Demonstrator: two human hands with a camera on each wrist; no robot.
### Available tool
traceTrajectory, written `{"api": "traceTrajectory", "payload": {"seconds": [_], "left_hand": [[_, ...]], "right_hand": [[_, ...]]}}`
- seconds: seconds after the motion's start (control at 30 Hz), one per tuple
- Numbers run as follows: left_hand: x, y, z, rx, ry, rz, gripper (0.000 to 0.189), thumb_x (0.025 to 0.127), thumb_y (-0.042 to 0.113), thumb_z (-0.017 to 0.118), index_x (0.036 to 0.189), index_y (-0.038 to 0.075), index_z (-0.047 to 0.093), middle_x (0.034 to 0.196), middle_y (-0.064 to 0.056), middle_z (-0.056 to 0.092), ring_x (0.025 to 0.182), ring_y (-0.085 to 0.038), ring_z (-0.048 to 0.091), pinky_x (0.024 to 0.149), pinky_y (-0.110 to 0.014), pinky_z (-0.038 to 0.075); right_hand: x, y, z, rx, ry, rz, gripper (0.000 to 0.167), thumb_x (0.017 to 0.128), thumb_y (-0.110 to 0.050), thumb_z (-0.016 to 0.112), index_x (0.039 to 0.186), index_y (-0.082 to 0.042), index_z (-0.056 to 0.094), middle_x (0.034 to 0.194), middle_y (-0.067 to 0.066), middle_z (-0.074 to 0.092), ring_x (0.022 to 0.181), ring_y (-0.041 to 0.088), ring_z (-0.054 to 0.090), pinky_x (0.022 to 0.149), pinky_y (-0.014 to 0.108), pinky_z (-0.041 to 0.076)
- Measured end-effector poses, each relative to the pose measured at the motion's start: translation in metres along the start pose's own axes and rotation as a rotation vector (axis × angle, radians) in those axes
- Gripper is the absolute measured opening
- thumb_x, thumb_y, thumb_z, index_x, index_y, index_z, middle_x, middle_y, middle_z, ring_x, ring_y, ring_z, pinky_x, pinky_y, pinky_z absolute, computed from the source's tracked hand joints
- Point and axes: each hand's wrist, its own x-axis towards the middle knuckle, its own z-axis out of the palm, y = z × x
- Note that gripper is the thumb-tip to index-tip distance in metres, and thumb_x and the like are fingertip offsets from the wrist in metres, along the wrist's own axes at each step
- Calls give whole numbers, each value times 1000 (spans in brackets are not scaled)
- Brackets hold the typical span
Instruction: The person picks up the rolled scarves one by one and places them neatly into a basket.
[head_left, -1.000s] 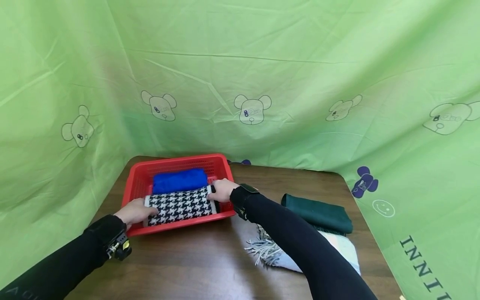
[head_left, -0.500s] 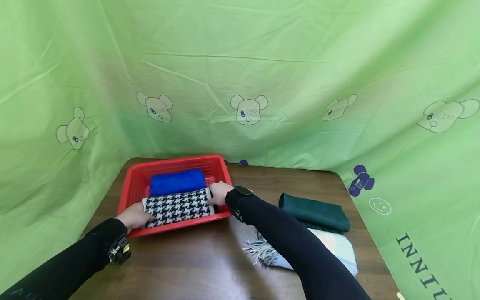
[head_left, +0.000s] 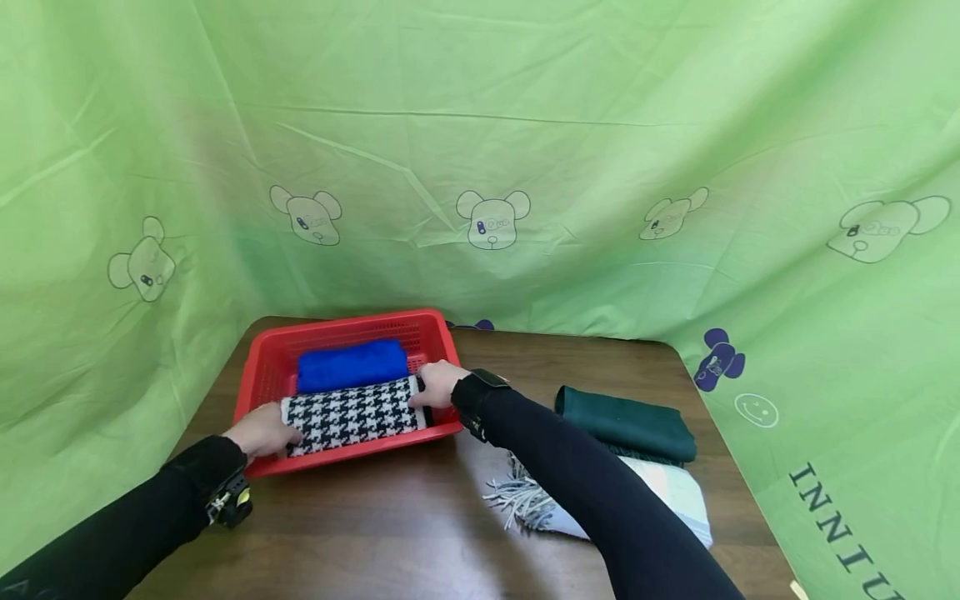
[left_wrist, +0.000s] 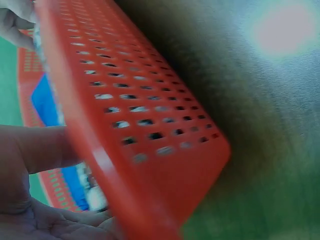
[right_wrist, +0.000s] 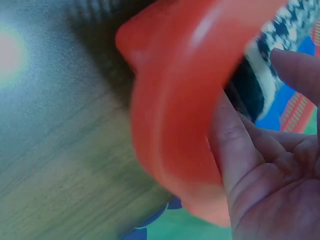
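Note:
A folded black-and-white houndstooth scarf lies in the near half of a red plastic basket. Its left end is held by my left hand, thumb on top and the other fingers mostly hidden. At the opposite end my right hand holds it the same way; in the right wrist view the fingers reach down inside the basket wall beside the scarf's dark edge. Behind the scarf, a folded blue cloth sits in the basket.
On the wooden table to the right lie a folded dark green cloth and a pale fringed scarf, partly covered by my right arm. A green curtain with bear drawings hangs round the back and sides.
The head view has shifted slightly to the right. Both hands stay at the ends of the houndstooth scarf, with little visible movement against the basket.

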Motion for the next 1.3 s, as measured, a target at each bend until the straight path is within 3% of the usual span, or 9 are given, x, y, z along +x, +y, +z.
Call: {"api": "traceTrajectory", "payload": {"seconds": [0.13, 0.23, 0.3, 0.4, 0.5, 0.63, 0.8, 1.0, 1.3], "left_hand": [[-4, 5, -7, 24, 2, 30, 33, 95, 10, 68, 105, -20, 56, 84, -19, 66, 77, -26, 61, 66, -31, 41], [-6, 6, -12, 19, -7, 30, 30, 98, 11, 66, 101, -16, 54, 73, -18, 65, 67, -26, 64, 64, -32, 41], [-6, 7, -15, 34, -1, 29, 30, 100, 13, 65, 100, -14, 52, 75, -15, 60, 69, -26, 60, 64, -32, 42], [-8, 10, -22, 62, 15, 30, 36, 102, 17, 65, 105, -16, 50, 84, -21, 58, 78, -33, 59, 69, -38, 48], [-10, 15, -30, 68, 25, 44, 51, 104, 19, 63, 122, -25, 45, 105, -35, 58, 96, -44, 59, 84, -51, 58], [-14, 22, -37, 44, 28, 54, 72, 105, 21, 61, 144, -30, 29, 135, -49, 48, 118, -58, 57, 100, -68, 54], [-21, 29, -43, 18, 46, 64, 77, 106, 25, 61, 150, -27, 24, 143, -49, 44, 128, -61, 52, 103, -70, 51], [-25, 42, -38, -2, 73, 116, 77, 109, 29, 59, 154, -23, 25, 150, -46, 43, 136, -61, 47, 108, -67, 48], [-29, 67, -17, -125, 121, 180, 77, 111, 32, 57, 164, -11, 21, 159, -40, 38, 145, -56, 42, 113, -66, 45]], "right_hand": [[1, 6, -8, 88, -20, 24, 54, 105, -37, 69, 141, 1, 59, 97, 7, 68, 70, 14, 69, 83, 25, 55], [3, 9, -11, 168, -44, 29, 66, 106, -36, 69, 155, 2, 48, 105, 12, 71, 70, 18, 77, 89, 27, 59], [4, 11, -13, 212, -57, 27, 69, 106, -35, 69, 158, 3, 44, 104, 14, 73, 71, 20, 78, 86, 27, 61], [5, 12, -16, 276, -73, 19, 71, 106, -33, 69, 160, 4, 41, 94, 14, 73, 71, 21, 78, 75, 27, 63], [3, 15, -21, 348, -75, 14, 70, 106, -31, 70, 159, 5, 42, 92, 11, 71, 71, 21, 78, 71, 29, 64], [-2, 20, -27, 432, -71, 6, 70, 105, -29, 71, 159, 4, 42, 101, 14, 75, 78, 24, 79, 71, 32, 65], [-11, 22, -36, 475, -54, -18, 72, 105, -28, 71, 161, 3, 38, 114, 22, 77, 93, 28, 80, 75, 36, 66], [-24, 29, -45, 487, -9, -37, 72, 106, -27, 70, 162, 4, 37, 117, 23, 77, 97, 30, 79, 76, 36, 66], [-43, 47, -51, 557, 49, -81, 67, 106, -24, 68, 161, 4, 40, 130, 23, 71, 109, 34, 75, 81, 42, 66]]}}
